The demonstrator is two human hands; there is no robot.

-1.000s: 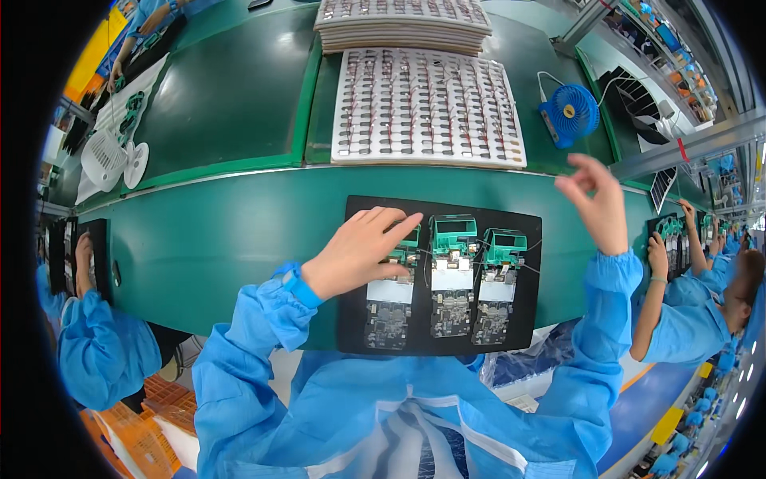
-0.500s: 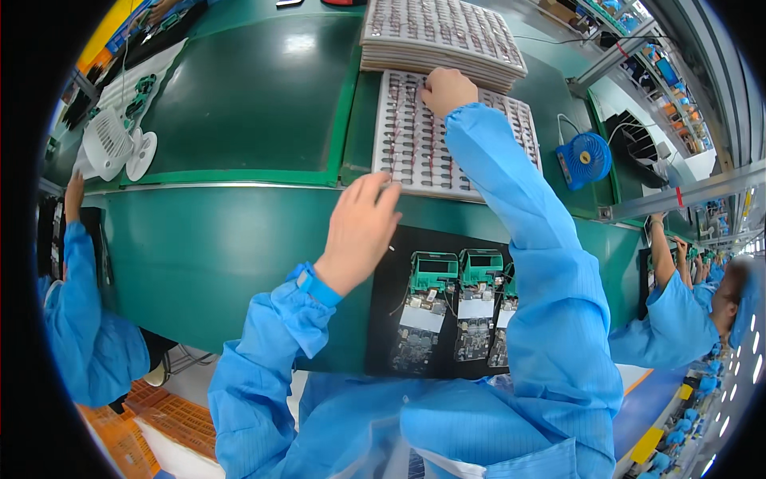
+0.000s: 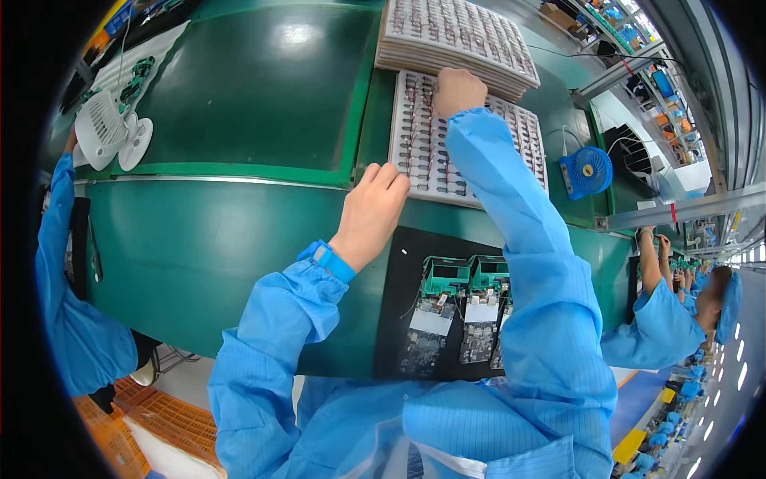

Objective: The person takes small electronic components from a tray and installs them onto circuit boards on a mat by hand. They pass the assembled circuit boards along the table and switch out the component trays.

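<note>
On the green bench, a white tray of small parts lay flat beyond a black mat, with a stack of like trays just behind it. Both arms wore blue sleeves. Right hand was stretched far forward and rested on the tray's far end, beside the stack, its fingers curled down among the parts; whether it pinched one could not be told, since the knuckles hid the tips. Left hand lay on the tray's near left corner, fingers bent and close together, touching the edge and gripping nothing that showed. Three green-topped circuit boards sat side by side on the mat, partly covered by the right sleeve. A small blue fan stood right of the tray and a white fan stood well apart at the far left. Other people in blue sleeves worked at either side of the bench.
</note>
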